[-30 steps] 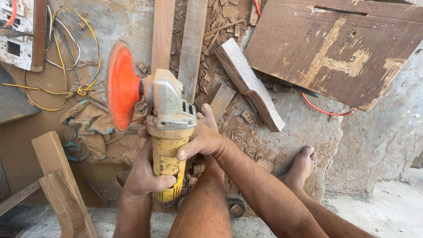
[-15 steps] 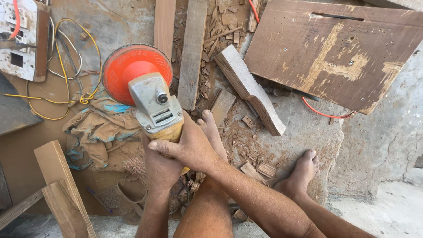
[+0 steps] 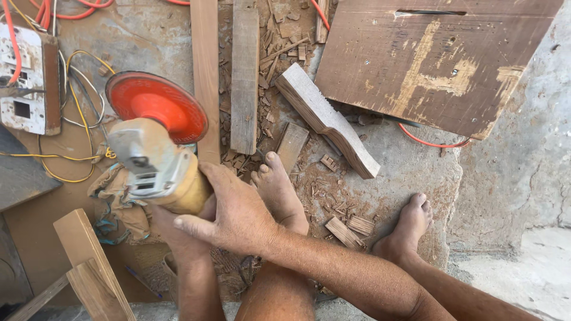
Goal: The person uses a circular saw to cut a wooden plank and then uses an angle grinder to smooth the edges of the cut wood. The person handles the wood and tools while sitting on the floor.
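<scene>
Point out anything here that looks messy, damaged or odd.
Wood chips and offcuts litter the floor around the person's bare feet. Both hands, left and right, grip an angle grinder with an unguarded orange disc.

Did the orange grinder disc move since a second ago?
Yes. The orange disc swung from edge-on to face-up, shifting right toward the long upright plank.

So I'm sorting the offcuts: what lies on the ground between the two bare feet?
In the head view, wood chips and two small offcut blocks lie between the left foot and right foot.
</scene>
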